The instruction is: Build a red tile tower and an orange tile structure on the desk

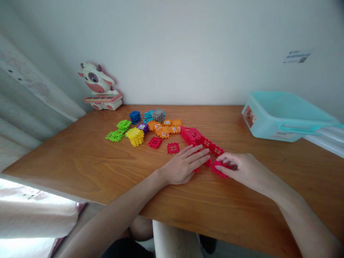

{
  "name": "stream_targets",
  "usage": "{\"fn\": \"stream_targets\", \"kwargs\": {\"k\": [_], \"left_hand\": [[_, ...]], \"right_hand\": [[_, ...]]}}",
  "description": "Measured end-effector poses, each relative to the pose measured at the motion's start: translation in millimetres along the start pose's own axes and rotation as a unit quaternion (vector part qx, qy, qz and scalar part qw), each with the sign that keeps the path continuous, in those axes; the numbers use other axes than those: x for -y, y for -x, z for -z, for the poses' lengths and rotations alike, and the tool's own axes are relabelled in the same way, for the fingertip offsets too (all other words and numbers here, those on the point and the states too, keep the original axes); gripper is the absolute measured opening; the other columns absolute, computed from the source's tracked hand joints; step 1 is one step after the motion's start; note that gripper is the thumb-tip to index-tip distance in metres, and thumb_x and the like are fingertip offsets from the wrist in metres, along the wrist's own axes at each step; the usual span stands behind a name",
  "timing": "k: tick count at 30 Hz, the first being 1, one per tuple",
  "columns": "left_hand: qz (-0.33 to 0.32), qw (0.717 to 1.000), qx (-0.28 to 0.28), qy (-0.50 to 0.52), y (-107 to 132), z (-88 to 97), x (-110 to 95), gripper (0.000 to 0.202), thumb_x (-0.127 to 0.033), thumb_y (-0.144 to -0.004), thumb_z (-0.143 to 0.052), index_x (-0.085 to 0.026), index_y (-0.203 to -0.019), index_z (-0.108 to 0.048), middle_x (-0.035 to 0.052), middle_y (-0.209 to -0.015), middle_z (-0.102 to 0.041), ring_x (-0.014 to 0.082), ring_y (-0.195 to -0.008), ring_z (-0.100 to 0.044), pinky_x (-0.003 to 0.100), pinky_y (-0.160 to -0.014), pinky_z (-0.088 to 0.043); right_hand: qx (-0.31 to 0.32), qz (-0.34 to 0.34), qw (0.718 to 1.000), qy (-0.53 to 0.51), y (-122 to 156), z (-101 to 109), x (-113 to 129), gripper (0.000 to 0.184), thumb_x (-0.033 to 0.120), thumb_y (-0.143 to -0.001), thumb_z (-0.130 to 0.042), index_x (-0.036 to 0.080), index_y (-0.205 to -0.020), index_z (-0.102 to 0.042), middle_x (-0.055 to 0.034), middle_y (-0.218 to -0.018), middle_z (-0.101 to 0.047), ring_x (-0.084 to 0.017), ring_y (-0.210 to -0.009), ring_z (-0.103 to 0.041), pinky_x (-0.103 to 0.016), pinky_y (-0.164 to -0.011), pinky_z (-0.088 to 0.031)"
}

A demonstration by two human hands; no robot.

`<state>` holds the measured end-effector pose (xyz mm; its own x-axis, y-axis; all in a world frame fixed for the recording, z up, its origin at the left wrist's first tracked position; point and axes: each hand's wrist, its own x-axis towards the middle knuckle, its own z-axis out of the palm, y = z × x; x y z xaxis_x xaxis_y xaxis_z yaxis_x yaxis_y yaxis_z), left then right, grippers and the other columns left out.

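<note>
A red structure of interlocking plastic building tiles [194, 134] stands on the table, with a low wall of red window tiles [212, 146] running to its right. My left hand [185, 163] lies over the front of it, fingers stretched out and resting on red pieces that it partly hides. At the structure's right end, my right hand [233, 165] pinches a red tile [219, 169] between thumb and fingers. That tile is close to the wall; whether the two are joined, I cannot tell. Two loose red tiles [173, 148] lie flat to the left of my left hand.
Behind and left are stacks of tiles: orange [165, 128], yellow [135, 137], green [118, 132], blue [134, 116] and grey [158, 115]. A toy cow with a keyboard [100, 87] stands at the back left. A turquoise bin [268, 125] sits at the right against the wall.
</note>
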<state>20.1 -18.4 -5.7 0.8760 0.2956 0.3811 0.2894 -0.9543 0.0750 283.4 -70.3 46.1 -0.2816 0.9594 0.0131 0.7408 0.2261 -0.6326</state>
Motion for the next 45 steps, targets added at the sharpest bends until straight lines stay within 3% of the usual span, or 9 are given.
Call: {"fn": "stream_targets", "kwargs": {"k": [13,16,20,23,25,30,33,37,45], "left_hand": [[-0.01,0.999,0.006,0.047,-2.6,0.7,0.2,0.058,-0.015,-0.1,-0.041,-0.009,-0.157,-0.033,0.0175,-0.167,-0.032,0.0268,-0.161,-0.009,0.048,-0.129,-0.03],[-0.006,0.999,0.003,0.048,-2.7,0.1,1.3,0.059,-0.015,-0.1,-0.041,-0.009,-0.158,-0.033,0.0181,-0.167,-0.032,0.0282,-0.161,-0.008,0.049,-0.129,-0.029],[0.001,0.999,-0.003,0.054,-2.6,-2.3,0.9,0.064,-0.015,-0.099,-0.043,-0.014,-0.16,-0.027,0.0166,-0.167,-0.032,0.029,-0.161,-0.011,0.052,-0.128,-0.03],[0.005,0.998,-0.017,0.062,-1.8,-3.6,-2.0,0.066,-0.015,-0.098,-0.045,-0.016,-0.161,-0.026,0.0163,-0.167,-0.031,0.0301,-0.161,-0.014,0.054,-0.127,-0.031],[0.016,0.996,-0.043,0.07,-1.0,-3.2,-2.3,0.063,-0.013,-0.097,-0.045,-0.015,-0.158,-0.031,0.0177,-0.166,-0.033,0.031,-0.159,-0.019,0.054,-0.125,-0.034],[0.078,0.987,-0.125,0.066,-7.7,5.6,18.3,0.047,-0.009,-0.098,-0.044,-0.014,-0.143,-0.05,0.0156,-0.141,-0.06,0.0253,-0.134,-0.055,0.046,-0.112,-0.049],[0.058,0.995,-0.068,0.037,-20.6,14.2,41.0,0.032,-0.02,-0.103,-0.047,-0.016,-0.132,-0.062,0.0137,-0.135,-0.064,0.0246,-0.125,-0.06,0.043,-0.109,-0.051],[0.013,0.999,-0.015,0.04,-34.0,20.1,62.1,0.033,-0.038,-0.103,-0.055,-0.019,-0.126,-0.069,0.0123,-0.132,-0.067,0.0237,-0.121,-0.063,0.04,-0.106,-0.052],[0.023,0.999,-0.013,0.047,-29.3,22.3,60.9,0.026,-0.024,-0.102,-0.057,-0.025,-0.121,-0.075,0.005,-0.118,-0.076,0.0187,-0.107,-0.07,0.032,-0.095,-0.054]], "right_hand": [[-0.068,0.049,0.985,0.154,2.5,-21.8,4.0,0.003,0.025,-0.091,-0.066,0.022,-0.092,-0.067,-0.0031,-0.085,-0.081,-0.023,-0.07,-0.078,-0.031,-0.06,-0.055],[-0.088,0.05,0.977,0.189,1.4,-28.8,1.2,0.006,0.026,-0.092,-0.067,0.021,-0.089,-0.066,-0.0027,-0.079,-0.08,-0.024,-0.065,-0.077,-0.032,-0.057,-0.054],[-0.119,0.057,0.972,0.195,-0.4,-34.5,-0.8,0.009,0.027,-0.092,-0.068,0.02,-0.099,-0.068,-0.0045,-0.086,-0.081,-0.025,-0.07,-0.079,-0.03,-0.058,-0.054],[-0.11,0.057,0.964,0.234,-1.4,-34.5,-0.4,0.013,0.032,-0.096,-0.063,0.022,-0.094,-0.072,-0.0043,-0.077,-0.08,-0.026,-0.064,-0.077,-0.031,-0.054,-0.051],[-0.097,0.044,0.959,0.263,-2.1,-32.1,-0.5,0.021,0.035,-0.098,-0.059,0.023,-0.092,-0.075,-0.005,-0.072,-0.079,-0.028,-0.061,-0.076,-0.032,-0.052,-0.049],[-0.099,-0.003,0.964,0.248,-4.9,-19.1,-3.1,0.022,0.037,-0.097,-0.059,0.024,-0.098,-0.078,-0.0067,-0.081,-0.081,-0.029,-0.068,-0.078,-0.031,-0.053,-0.047],[-0.081,0.0,0.977,0.197,-6.6,-11.5,-2.7,0.024,0.037,-0.098,-0.057,0.024,-0.094,-0.077,-0.0057,-0.083,-0.081,-0.026,-0.069,-0.077,-0.03,-0.055,-0.047],[-0.069,0.001,0.984,0.167,-6.6,-9.4,2.0,0.025,0.037,-0.097,-0.057,0.024,-0.086,-0.076,-0.0049,-0.08,-0.08,-0.024,-0.067,-0.075,-0.029,-0.055,-0.045],[-0.058,-0.015,0.979,0.195,-2.0,-15.4,5.2,0.026,0.039,-0.098,-0.058,0.026,-0.091,-0.079,-0.0054,-0.081,-0.081,-0.026,-0.068,-0.076,-0.031,-0.055,-0.044]]}}
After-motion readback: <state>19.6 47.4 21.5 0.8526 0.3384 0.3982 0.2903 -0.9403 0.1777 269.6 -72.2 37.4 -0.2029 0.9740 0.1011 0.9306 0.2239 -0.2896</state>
